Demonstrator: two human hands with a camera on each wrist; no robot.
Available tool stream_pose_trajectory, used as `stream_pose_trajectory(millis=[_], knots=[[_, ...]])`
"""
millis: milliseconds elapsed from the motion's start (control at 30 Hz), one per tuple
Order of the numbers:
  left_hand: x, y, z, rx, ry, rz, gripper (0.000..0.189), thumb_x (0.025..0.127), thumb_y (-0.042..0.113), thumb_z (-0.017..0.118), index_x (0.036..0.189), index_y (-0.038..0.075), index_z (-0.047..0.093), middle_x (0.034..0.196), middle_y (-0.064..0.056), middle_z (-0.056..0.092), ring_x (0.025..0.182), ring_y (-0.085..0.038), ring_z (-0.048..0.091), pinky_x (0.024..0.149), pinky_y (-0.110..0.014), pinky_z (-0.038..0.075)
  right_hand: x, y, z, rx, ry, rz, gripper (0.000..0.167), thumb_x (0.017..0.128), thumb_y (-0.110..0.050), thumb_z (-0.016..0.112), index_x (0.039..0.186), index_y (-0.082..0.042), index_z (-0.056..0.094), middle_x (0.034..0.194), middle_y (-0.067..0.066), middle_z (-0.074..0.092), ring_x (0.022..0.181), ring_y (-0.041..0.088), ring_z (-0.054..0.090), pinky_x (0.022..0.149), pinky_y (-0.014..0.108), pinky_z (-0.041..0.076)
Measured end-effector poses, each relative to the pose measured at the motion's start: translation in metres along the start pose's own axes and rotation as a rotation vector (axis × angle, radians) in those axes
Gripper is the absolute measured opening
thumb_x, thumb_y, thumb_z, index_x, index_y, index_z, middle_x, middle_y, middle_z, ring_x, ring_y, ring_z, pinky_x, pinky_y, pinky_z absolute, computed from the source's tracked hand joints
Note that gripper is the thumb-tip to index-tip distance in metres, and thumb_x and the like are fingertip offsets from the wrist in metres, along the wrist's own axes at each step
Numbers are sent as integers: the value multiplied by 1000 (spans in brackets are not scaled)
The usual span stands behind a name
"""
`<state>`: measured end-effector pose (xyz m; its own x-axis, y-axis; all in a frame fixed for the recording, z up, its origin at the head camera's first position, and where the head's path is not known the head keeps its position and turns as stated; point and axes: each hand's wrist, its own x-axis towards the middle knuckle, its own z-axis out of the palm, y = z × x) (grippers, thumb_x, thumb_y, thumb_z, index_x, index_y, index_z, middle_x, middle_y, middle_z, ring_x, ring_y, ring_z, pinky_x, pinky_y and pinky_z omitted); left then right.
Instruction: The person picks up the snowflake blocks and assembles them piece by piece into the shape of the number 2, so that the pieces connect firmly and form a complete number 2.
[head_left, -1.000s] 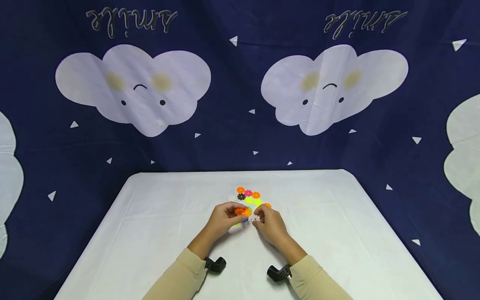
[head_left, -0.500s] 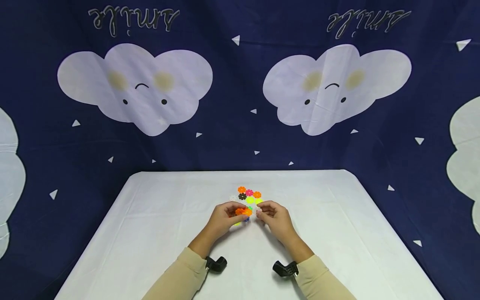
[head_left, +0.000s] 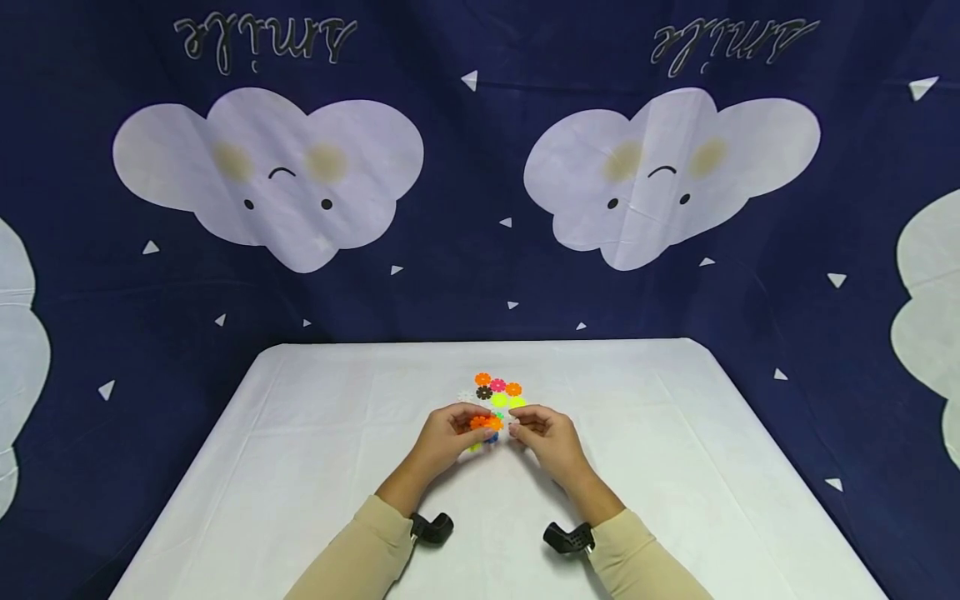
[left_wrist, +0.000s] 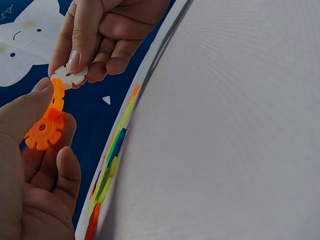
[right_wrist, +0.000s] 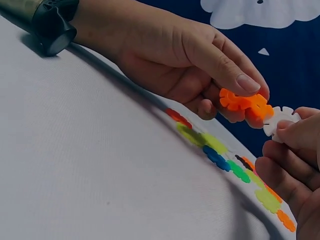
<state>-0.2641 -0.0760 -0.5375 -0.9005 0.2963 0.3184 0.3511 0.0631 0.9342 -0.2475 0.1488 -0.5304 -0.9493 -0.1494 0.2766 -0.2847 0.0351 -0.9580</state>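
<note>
My left hand (head_left: 448, 437) pinches a pair of joined orange snowflake discs (left_wrist: 44, 131), flower-shaped plastic pieces with notched rims, between thumb and fingers. Facing it, my right hand (head_left: 549, 435) pinches a white snowflake disc (left_wrist: 71, 76) by thumb and fingertips. The white disc's edge meets the upper orange disc in the left wrist view. In the right wrist view the two pieces (right_wrist: 280, 120) also touch at their rims; whether the notches interlock I cannot tell. Both hands are raised over the table, and the fingers partly cover the discs.
Loose snowflake discs lie behind the hands: an orange one (head_left: 483, 379), a pink one (head_left: 498, 385), a black one (head_left: 483, 392), a yellow one (head_left: 499, 400) and several others. They rest on a white-covered table (head_left: 337, 392). A dark blue cloud-print curtain (head_left: 472, 167) hangs behind.
My right hand has moved slightly right and up with the white disc, then a little left to the orange discs. My left hand has stayed nearly still.
</note>
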Motion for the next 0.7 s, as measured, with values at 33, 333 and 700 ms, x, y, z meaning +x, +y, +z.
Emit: stream_pose_trajectory(millis=[33, 333, 700], knots=[[0, 0, 0, -3, -2, -1, 25, 91, 4, 84, 114, 0, 77, 104, -10, 77, 82, -18, 67, 71, -24, 56, 0, 0, 0, 4, -2, -2, 24, 93, 11, 75, 115, 17, 69, 96, 22, 73, 82, 43, 72, 72, 44, 63], [0, 2, -1, -6, -29, -14, 26, 90, 0, 83, 115, -3, 76, 108, -13, 76, 84, -16, 66, 72, -22, 55, -1, 1, 1, -20, -3, -21, 19, 92, 9, 77, 112, 10, 76, 96, 21, 75, 83, 48, 72, 73, 45, 63], [1, 6, -5, 60, -73, -63, 26, 89, 2, 85, 114, 1, 77, 106, -6, 77, 82, -16, 70, 66, -26, 59, -4, 1, 4, -161, -3, -92, 17, 91, 9, 78, 107, 4, 80, 93, 17, 76, 80, 24, 75, 71, 30, 63]])
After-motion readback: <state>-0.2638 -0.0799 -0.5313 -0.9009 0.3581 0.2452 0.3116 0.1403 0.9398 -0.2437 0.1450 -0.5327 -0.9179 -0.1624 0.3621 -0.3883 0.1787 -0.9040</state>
